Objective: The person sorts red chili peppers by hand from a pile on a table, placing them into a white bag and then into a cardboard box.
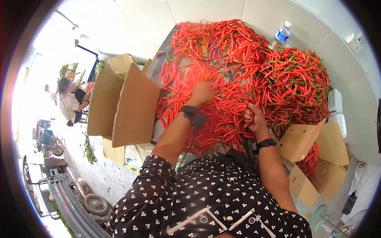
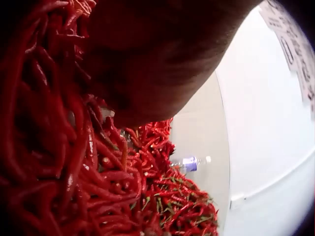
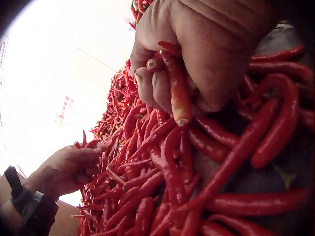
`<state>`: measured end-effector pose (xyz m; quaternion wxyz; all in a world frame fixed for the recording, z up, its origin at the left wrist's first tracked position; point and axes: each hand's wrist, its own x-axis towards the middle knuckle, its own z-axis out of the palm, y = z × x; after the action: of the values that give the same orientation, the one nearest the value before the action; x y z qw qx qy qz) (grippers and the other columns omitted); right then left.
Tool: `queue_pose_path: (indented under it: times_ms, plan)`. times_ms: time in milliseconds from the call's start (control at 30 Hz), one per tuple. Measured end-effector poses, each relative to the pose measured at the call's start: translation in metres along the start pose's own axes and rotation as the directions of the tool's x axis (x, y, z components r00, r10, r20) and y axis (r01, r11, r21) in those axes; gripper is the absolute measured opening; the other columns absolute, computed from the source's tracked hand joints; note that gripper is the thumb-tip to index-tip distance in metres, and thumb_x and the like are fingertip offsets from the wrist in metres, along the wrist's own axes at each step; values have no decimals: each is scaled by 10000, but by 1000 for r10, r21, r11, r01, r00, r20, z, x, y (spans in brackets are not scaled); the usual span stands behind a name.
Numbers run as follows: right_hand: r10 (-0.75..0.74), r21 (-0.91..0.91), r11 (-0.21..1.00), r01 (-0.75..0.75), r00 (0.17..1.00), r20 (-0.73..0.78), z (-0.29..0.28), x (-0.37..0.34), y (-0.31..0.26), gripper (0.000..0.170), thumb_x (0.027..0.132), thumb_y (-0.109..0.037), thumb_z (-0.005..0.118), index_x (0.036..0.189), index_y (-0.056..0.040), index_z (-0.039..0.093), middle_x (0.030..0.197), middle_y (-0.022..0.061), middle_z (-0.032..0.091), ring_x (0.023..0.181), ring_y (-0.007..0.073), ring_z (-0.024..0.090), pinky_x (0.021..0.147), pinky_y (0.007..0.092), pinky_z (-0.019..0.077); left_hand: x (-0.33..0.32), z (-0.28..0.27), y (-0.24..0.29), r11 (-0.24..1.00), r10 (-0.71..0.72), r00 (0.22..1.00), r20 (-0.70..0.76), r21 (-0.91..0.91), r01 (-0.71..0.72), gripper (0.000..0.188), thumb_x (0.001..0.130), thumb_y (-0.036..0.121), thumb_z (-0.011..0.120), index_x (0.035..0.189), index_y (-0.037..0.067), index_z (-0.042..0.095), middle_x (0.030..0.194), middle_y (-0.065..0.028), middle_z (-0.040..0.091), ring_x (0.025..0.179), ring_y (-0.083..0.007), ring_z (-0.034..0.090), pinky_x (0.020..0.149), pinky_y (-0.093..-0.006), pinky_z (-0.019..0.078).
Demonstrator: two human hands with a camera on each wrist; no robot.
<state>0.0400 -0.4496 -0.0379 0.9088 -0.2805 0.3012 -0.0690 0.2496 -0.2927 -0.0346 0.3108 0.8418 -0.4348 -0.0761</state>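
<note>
Red chili peppers (image 1: 238, 95) lie heaped over the table. My right hand (image 1: 256, 119) grips a few red chilies, and their cut ends (image 3: 181, 121) stick out of the curled fingers in the right wrist view. Over the middle of the heap is my left hand (image 1: 203, 94), blurred in the head view. From the right wrist view, that left hand (image 3: 74, 169) has its fingers bent around red chilies (image 3: 86, 143) whose tips poke up above it. In the left wrist view the hand (image 2: 162, 59) is dark and its fingers are hidden.
Chilies with green stems form a taller pile (image 1: 295, 79) at the right, near a water bottle (image 1: 282, 35). An open cardboard box (image 1: 137, 107) stands on the left. Another box (image 1: 301, 142), at the lower right, contains red chilies. A person (image 1: 71, 101) sits farther off, left.
</note>
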Motion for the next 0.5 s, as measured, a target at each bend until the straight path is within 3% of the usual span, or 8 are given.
queue_pose_path:
  times_ms: [33, 100, 233, 300, 333, 400, 433, 500]
  plan:
    - [1, -1, 1000, -1, 1000, 0, 0, 0, 0, 154, 840, -257, 585, 875, -123, 518, 610, -8, 478, 506, 110, 450, 417, 255, 357, 2, 2, 4, 1000, -2, 1000, -1, -1, 2, 238, 738, 225, 597, 882, 35, 615, 762, -136, 623, 752, -273, 613, 588, -390, 475]
    - [14, -14, 1000, -14, 1000, 2, -1, 0, -1, 151, 843, -258, 581, 867, -125, 513, 614, -8, 473, 505, 111, 449, 419, 251, 357, 7, 6, 15, 924, -121, 984, 128, 376, 65, 247, 750, 340, 584, 867, 123, 599, 741, -146, 604, 698, -327, 589, 609, -420, 468]
    - [10, -21, 1000, -10, 1000, 11, -5, 4, 0, 141, 847, -254, 573, 851, -128, 511, 612, -9, 471, 507, 111, 453, 421, 247, 357, 9, 16, 8, 918, -120, 990, 74, 388, 82, 223, 753, 309, 564, 847, 109, 595, 747, -133, 610, 718, -328, 592, 620, -424, 467]
    - [5, -13, 1000, -4, 1000, 22, -4, 3, 0, 134, 852, -250, 567, 841, -130, 508, 611, -10, 469, 511, 109, 451, 423, 244, 356, 6, 9, 4, 965, 64, 998, 8, 256, -64, 256, 757, 320, 564, 893, 107, 604, 799, -149, 614, 745, -330, 590, 632, -416, 469]
    - [6, -13, 1000, -6, 1000, 25, -4, 3, 0, 134, 852, -250, 567, 841, -130, 508, 611, -10, 469, 511, 109, 451, 423, 244, 356, 5, 3, 4, 964, 62, 998, 8, 258, -62, 256, 757, 320, 564, 893, 107, 604, 799, -149, 614, 745, -330, 590, 632, -416, 469]
    - [20, 5, 1000, -21, 999, 44, -5, 3, 0, 134, 852, -251, 567, 844, -132, 508, 610, -10, 468, 516, 109, 448, 424, 249, 354, 0, -20, 11, 992, -76, 995, 62, -92, 81, 281, 723, 222, 621, 942, 49, 594, 775, -149, 600, 766, -273, 600, 668, -379, 467]
    - [23, 4, 1000, -23, 999, 46, -4, 3, 1, 134, 852, -251, 567, 844, -132, 508, 610, -10, 468, 516, 109, 448, 424, 249, 354, -5, -37, 21, 992, -78, 995, 60, -90, 84, 281, 723, 222, 621, 942, 49, 594, 775, -149, 600, 766, -273, 600, 668, -379, 467]
    - [14, 29, 999, -15, 1000, 19, -3, 4, 1, 136, 809, -215, 617, 806, -130, 511, 592, 9, 455, 489, 117, 440, 395, 244, 339, -19, -81, 46, 944, -103, 980, -172, -329, 42, 221, 734, 202, 627, 891, 47, 606, 755, -140, 593, 714, -252, 594, 639, -347, 462]
